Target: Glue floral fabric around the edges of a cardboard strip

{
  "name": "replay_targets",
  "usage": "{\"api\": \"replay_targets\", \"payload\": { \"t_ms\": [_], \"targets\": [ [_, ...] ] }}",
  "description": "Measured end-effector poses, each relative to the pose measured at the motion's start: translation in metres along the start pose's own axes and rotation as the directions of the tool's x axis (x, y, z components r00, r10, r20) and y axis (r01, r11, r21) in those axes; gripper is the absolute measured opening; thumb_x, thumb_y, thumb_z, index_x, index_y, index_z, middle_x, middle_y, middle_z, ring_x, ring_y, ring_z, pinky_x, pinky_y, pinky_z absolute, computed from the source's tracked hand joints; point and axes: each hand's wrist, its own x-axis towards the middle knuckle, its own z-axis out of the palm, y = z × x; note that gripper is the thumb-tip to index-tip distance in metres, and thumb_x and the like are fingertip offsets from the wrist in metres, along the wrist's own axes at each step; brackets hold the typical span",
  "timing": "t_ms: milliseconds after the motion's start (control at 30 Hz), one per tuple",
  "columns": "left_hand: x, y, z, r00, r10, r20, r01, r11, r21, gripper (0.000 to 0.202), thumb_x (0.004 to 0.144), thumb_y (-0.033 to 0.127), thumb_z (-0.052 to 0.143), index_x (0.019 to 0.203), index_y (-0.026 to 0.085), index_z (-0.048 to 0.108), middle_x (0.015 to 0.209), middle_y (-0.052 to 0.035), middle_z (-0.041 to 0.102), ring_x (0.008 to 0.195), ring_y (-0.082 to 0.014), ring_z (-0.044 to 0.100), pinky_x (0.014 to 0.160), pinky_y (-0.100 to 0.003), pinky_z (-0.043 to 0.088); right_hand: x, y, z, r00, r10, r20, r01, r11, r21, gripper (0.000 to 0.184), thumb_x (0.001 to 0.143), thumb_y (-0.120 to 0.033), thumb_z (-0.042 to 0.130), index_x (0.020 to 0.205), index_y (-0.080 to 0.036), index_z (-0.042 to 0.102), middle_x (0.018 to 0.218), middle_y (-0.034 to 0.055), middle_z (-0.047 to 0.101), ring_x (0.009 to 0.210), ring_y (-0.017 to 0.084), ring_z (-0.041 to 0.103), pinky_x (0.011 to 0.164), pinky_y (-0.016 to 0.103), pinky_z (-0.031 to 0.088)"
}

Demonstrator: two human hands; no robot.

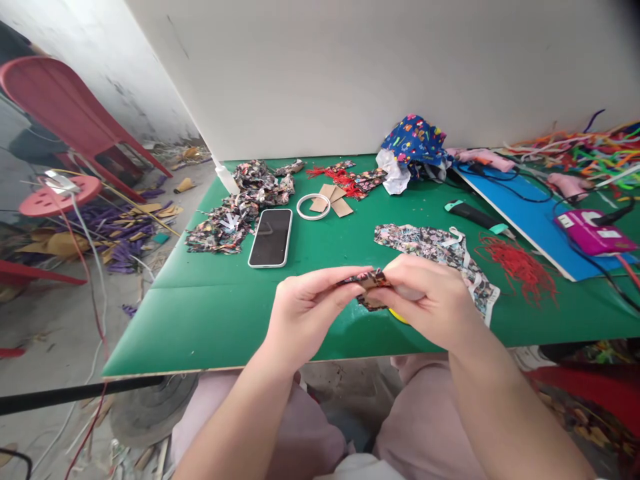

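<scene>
Pinching floral-covered piece (pixel 371 281) in thumb-and-finger grips of left hand (pixel 307 303) and right hand (pixel 435 293), above tabletop (pixel 225 313), with forearms (pixel 245 413) converging from 7 and 5 o'clock. Showing brown inside, so apparently only partly covered. Farther off, with floral fabric (pixel 425 241) at 2 o'clock, uncovered cardboard pieces (pixel 342 207) at 11, seemingly more advanced red-threaded pieces (pixel 369 180) at 12.

No legible text — no numbers.

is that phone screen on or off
Looks off: the phone lies face up, its screen dark apart from a faint pale shape, likely a reflection.
</scene>
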Motion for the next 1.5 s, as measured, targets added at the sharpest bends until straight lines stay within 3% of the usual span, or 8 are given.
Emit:
{"api": "replay_targets", "payload": {
  "t_ms": [300,567,833,1067,1200,1367,1433,1500],
  "targets": [
    [-0.003,0.007,-0.001,0.989,0.142,0.044,-0.148,0.958,0.244,0.024,0.080,0.015,0.065,0.099,0.026,0.072,0.094,0.0028,0.074,0.078,-0.0133,0.071,0.070,-0.016,0.057,-0.002,-0.006,0.000,0.993,0.021,-0.120,-0.024,0.999,-0.030,0.043,0.077,-0.024,0.070,0.115,-0.030,0.052,0.086,-0.0030,0.069,0.075,0.012,0.066,0.070,0.023,0.052],
    [-0.004,0.015,0.001,0.988,0.150,0.036,-0.154,0.950,0.271,0.026,0.079,0.009,0.064,0.099,0.025,0.072,0.092,0.0035,0.075,0.076,-0.0112,0.071,0.068,-0.014,0.057,-0.001,-0.007,-0.001,0.981,-0.141,-0.131,0.144,0.990,0.014,0.035,0.079,-0.008,0.063,0.108,-0.028,0.059,0.093,-0.0020,0.070,0.082,0.011,0.065,0.073,0.023,0.053],
    [-0.002,0.020,-0.002,0.992,0.125,0.036,-0.130,0.972,0.195,0.036,0.073,0.002,0.068,0.097,0.029,0.072,0.091,0.0072,0.074,0.078,-0.0087,0.071,0.071,-0.009,0.056,-0.002,-0.005,-0.002,0.966,-0.235,-0.106,0.229,0.972,-0.060,0.034,0.078,-0.011,0.066,0.107,-0.026,0.057,0.087,-0.0014,0.071,0.078,0.012,0.065,0.068,0.024,0.053],
    [-0.001,0.018,-0.001,1.000,-0.021,-0.013,0.021,0.999,0.027,0.031,0.072,0.004,0.070,0.087,0.031,0.074,0.087,0.0081,0.074,0.077,-0.0095,0.071,0.071,-0.012,0.057,-0.006,-0.011,-0.007,0.959,-0.282,-0.010,0.273,0.937,-0.219,0.024,0.078,-0.014,0.068,0.101,-0.020,0.062,0.088,0.0018,0.070,0.079,0.010,0.065,0.070,0.021,0.050],
    [-0.001,0.016,-0.002,1.000,-0.008,-0.026,0.009,1.000,0.025,0.029,0.071,0.006,0.070,0.086,0.031,0.074,0.086,0.0070,0.075,0.076,-0.0105,0.071,0.069,-0.013,0.058,-0.004,-0.012,-0.006,0.973,-0.228,-0.029,0.224,0.971,-0.084,0.015,0.078,-0.015,0.068,0.091,-0.020,0.062,0.083,0.0000,0.068,0.074,0.009,0.063,0.067,0.021,0.049],
    [-0.001,0.014,-0.005,0.997,-0.048,-0.063,0.049,0.999,0.013,0.018,0.075,0.015,0.070,0.086,0.028,0.075,0.086,0.0033,0.075,0.073,-0.0110,0.070,0.060,-0.013,0.055,-0.004,-0.012,-0.002,0.991,0.062,-0.117,-0.045,0.989,0.144,0.020,0.074,-0.020,0.072,0.083,-0.024,0.054,0.074,-0.0050,0.064,0.069,0.009,0.062,0.060,0.020,0.048],
    [0.000,0.013,-0.006,0.992,-0.125,-0.018,0.124,0.991,-0.052,0.022,0.078,0.025,0.068,0.099,0.027,0.072,0.086,0.0003,0.075,0.068,-0.0115,0.068,0.057,-0.016,0.054,-0.003,-0.013,-0.001,0.983,0.146,-0.112,-0.128,0.980,0.156,0.019,0.074,-0.022,0.071,0.080,-0.025,0.053,0.074,-0.0055,0.063,0.067,0.009,0.061,0.056,0.019,0.046],
    [0.002,0.011,-0.006,0.985,-0.161,0.055,0.168,0.971,-0.172,0.049,0.077,0.034,0.069,0.124,0.029,0.058,0.088,-0.0016,0.074,0.068,-0.0129,0.068,0.058,-0.018,0.054,0.000,-0.013,0.000,0.964,0.227,-0.136,-0.203,0.964,0.169,0.017,0.075,-0.023,0.070,0.076,-0.024,0.053,0.074,-0.0054,0.062,0.064,0.008,0.059,0.053,0.019,0.045]
  ]
}}
